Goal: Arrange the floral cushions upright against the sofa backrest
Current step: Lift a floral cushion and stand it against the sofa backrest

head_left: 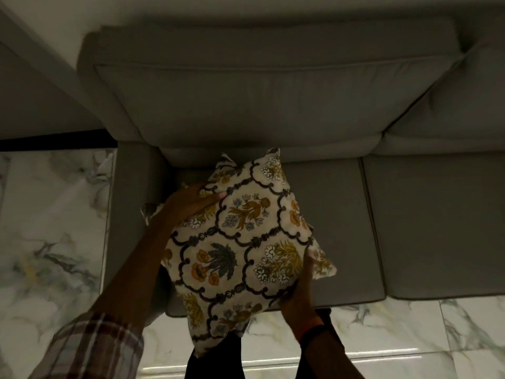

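A cream floral cushion (243, 242) with yellow and grey flowers and dark lattice lines is held over the left seat of the grey sofa, tilted with one corner toward the backrest (246, 105). My left hand (188, 202) grips its upper left edge. My right hand (299, 283) grips its lower right edge from below. A second patterned cushion corner (150, 212) peeks out behind my left wrist; most of it is hidden.
The sofa's left armrest (131, 209) runs beside the cushion. Grey seat cushions (437, 222) extend to the right. Glossy marble floor (54, 228) lies left of the sofa and in front of it. The room is dim.
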A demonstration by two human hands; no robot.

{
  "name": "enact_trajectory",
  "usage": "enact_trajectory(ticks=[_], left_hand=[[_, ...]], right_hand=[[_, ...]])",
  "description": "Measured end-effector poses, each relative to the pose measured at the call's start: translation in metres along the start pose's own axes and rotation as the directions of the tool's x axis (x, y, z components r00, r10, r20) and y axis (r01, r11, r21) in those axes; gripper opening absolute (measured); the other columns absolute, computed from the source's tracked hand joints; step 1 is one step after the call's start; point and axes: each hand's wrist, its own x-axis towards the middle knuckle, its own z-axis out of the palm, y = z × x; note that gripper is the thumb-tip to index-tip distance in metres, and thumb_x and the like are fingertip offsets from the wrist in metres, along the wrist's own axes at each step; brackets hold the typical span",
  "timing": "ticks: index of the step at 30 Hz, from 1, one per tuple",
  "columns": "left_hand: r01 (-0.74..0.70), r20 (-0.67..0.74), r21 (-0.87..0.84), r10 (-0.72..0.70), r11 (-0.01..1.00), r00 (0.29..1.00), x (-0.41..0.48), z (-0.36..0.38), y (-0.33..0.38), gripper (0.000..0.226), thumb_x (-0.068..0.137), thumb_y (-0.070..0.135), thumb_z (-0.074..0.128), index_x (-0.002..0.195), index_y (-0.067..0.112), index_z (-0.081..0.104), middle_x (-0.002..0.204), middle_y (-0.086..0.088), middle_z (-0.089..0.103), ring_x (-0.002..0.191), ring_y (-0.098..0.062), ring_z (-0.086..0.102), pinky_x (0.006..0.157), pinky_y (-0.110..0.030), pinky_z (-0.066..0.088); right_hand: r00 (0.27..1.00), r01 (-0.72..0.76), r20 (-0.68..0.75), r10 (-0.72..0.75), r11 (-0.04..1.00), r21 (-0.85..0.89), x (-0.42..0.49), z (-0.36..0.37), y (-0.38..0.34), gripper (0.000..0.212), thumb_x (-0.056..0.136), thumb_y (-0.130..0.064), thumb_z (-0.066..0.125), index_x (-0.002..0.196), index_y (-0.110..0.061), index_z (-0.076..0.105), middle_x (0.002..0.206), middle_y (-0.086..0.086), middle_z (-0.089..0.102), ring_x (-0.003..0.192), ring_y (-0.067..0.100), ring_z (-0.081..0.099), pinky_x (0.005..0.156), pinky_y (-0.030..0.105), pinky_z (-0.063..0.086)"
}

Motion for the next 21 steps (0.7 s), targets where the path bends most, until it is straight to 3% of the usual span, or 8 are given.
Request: enact_trajectory(ticks=[3, 6, 8, 11, 13, 15, 18, 21], left_hand=[[-0.054, 0.008, -0.039, 0.054, 0.998, 0.999, -0.003, -0.003, 0.043, 0.105, 0.051, 0.097, 0.053, 0.140, 0.043, 0.039, 0.147, -0.002, 0.047, 0.126, -0.027, 0.050, 0.105, -0.044, 0.039], [-0.122, 0.003, -0.184, 0.125, 0.975, 0.992, -0.004, 0.008, 0.097, 0.106, 0.047, 0.089, 0.069, 0.138, 0.043, 0.041, 0.143, 0.003, 0.052, 0.115, -0.015, 0.054, 0.099, -0.038, 0.043], [-0.211, -0.061, -0.257, 0.202, 0.943, 0.977, -0.003, 0.040, 0.134, 0.110, 0.046, 0.085, 0.073, 0.140, 0.040, 0.040, 0.141, 0.006, 0.052, 0.119, -0.014, 0.053, 0.100, -0.037, 0.046], [-0.257, -0.152, -0.345, 0.216, 0.903, 0.964, 0.003, 0.117, 0.187, 0.123, 0.045, 0.070, 0.082, 0.148, 0.034, 0.026, 0.145, 0.004, 0.042, 0.111, -0.003, 0.048, 0.080, -0.014, 0.044], [-0.240, -0.164, -0.362, 0.192, 0.901, 0.968, 0.017, 0.173, 0.223, 0.131, 0.044, 0.055, 0.085, 0.151, 0.034, 0.012, 0.154, 0.000, 0.030, 0.124, -0.007, 0.042, 0.096, -0.025, 0.041], [-0.228, -0.192, -0.320, 0.173, 0.920, 0.966, 0.037, 0.220, 0.258, 0.137, 0.047, 0.048, 0.089, 0.151, 0.031, 0.001, 0.160, -0.002, 0.018, 0.142, -0.023, 0.026, 0.108, -0.036, 0.027], [-0.339, -0.281, -0.384, 0.241, 0.859, 0.929, 0.072, 0.270, 0.299, 0.132, 0.058, 0.022, 0.092, 0.151, 0.021, -0.001, 0.153, 0.004, 0.019, 0.143, -0.020, 0.021, 0.107, -0.025, 0.018], [-0.397, -0.321, -0.414, 0.277, 0.819, 0.906, 0.106, 0.305, 0.323, 0.119, 0.062, 0.013, 0.090, 0.147, 0.026, 0.008, 0.139, 0.010, 0.024, 0.131, -0.008, 0.023, 0.109, -0.023, 0.021]], right_hand=[[0.997, 0.041, 0.072, -0.041, 0.999, -0.006, 0.005, -0.004, -0.040, 0.059, 0.103, -0.059, 0.041, 0.152, -0.027, 0.051, 0.146, 0.012, 0.065, 0.138, 0.047, 0.054, 0.119, 0.068, 0.036], [0.963, 0.234, 0.140, -0.230, 0.972, -0.013, 0.014, -0.034, -0.113, 0.050, 0.105, -0.056, 0.041, 0.146, -0.033, 0.059, 0.144, 0.004, 0.068, 0.132, 0.032, 0.064, 0.108, 0.053, 0.055], [0.929, 0.346, 0.162, -0.332, 0.935, -0.072, 0.021, -0.058, -0.181, 0.044, 0.102, -0.052, 0.052, 0.139, -0.032, 0.065, 0.140, 0.003, 0.071, 0.124, 0.026, 0.070, 0.094, 0.042, 0.063], [0.874, 0.484, 0.232, -0.427, 0.812, -0.326, 0.048, -0.093, -0.275, 0.067, 0.086, -0.039, 0.076, 0.148, -0.025, 0.055, 0.144, 0.006, 0.067, 0.129, 0.031, 0.067, 0.105, 0.051, 0.056], [0.832, 0.555, 0.333, -0.444, 0.683, -0.475, 0.076, -0.118, -0.333, 0.078, 0.082, -0.030, 0.084, 0.151, -0.019, 0.051, 0.146, 0.005, 0.066, 0.130, 0.025, 0.066, 0.106, 0.048, 0.057], [0.797, 0.603, 0.396, -0.455, 0.581, -0.547, 0.111, -0.140, -0.385, 0.084, 0.076, -0.014, 0.091, 0.150, -0.011, 0.050, 0.144, 0.008, 0.066, 0.129, 0.024, 0.067, 0.101, 0.040, 0.060], [0.734, 0.673, 0.438, -0.519, 0.465, -0.575, 0.165, -0.158, -0.439, 0.090, 0.070, 0.000, 0.090, 0.149, -0.007, 0.048, 0.141, 0.008, 0.065, 0.126, 0.016, 0.066, 0.097, 0.028, 0.061], [0.693, 0.716, 0.509, -0.510, 0.412, -0.563, 0.219, -0.164, -0.476, 0.094, 0.070, 0.001, 0.091, 0.152, -0.009, 0.045, 0.141, 0.002, 0.065, 0.124, 0.004, 0.066, 0.096, 0.023, 0.060]])
